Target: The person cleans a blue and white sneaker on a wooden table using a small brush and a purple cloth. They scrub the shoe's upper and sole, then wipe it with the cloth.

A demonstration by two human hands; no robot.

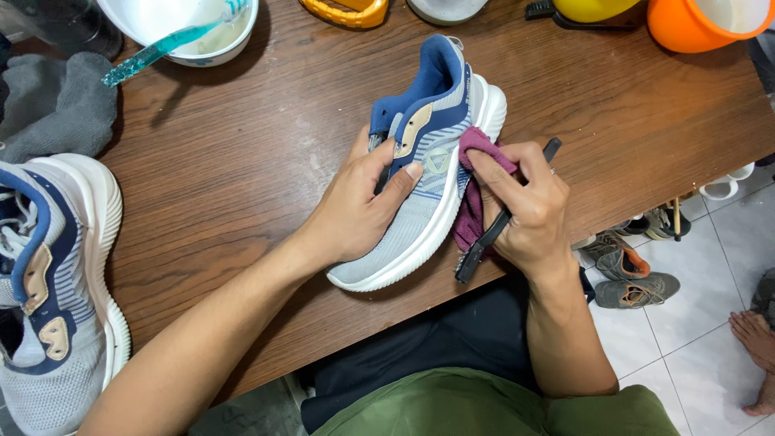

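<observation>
Head view is showing a grey-and-blue knit sneaker point(426, 173) lying on its side on the wooden table point(242, 161), near the front edge, white sole facing right. Left hand point(359, 202) is gripping it across the upper, thumb pressing near the tan side patch, fingers curling under where I can't see them. Right hand point(525, 210) is pinching a maroon cloth point(475, 182) against the sole's sidewall, fingers closed on it; same hand is also clamping a black brush point(504, 218), its handle poking out past the knuckles and its bristle end hanging over the table edge, partly hidden by the cloth. Second matching sneaker point(52, 282) is sitting at the left, cut off by the frame. Grey cloth point(56, 105) is lying behind it. White bowl point(214, 44) with a teal toothbrush point(161, 44) leaning in it is getting cropped at the top; its contents are hard to make out. Orange container point(694, 28) and a yellow item point(347, 12) are also cropped at the top. Shoes point(634, 274) are sitting on the tiled floor under the table, and someone else's bare foot point(755, 339) is showing at the right edge.
</observation>
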